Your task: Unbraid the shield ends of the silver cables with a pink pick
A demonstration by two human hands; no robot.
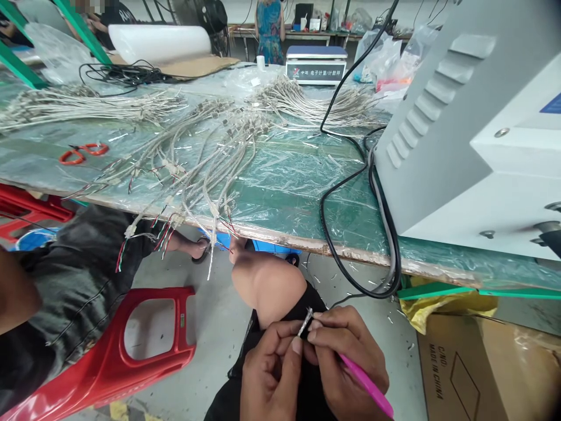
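Low at the centre, above the person's lap, my left hand [276, 369] pinches a short silvery cable end [305, 323] between thumb and fingers. Close against it on the right, my right hand [348, 356] is closed around a tool with a pink handle [367, 386]; the tool's tip is hidden by the fingers. The fingertips of both hands nearly meet at the cable end. Bundles of pale cables [210, 158] lie on the green table, some with red, green and black wire ends hanging over its front edge.
The table [280, 199] holds orange-handled scissors [83, 153], a scale [315, 65] and a large grey machine [473, 134]. Black cords [324, 216] loop over its edge. A red stool [184, 351] and a seated person's leg [87, 280] are left; a cardboard box [482, 368] stands lower right.
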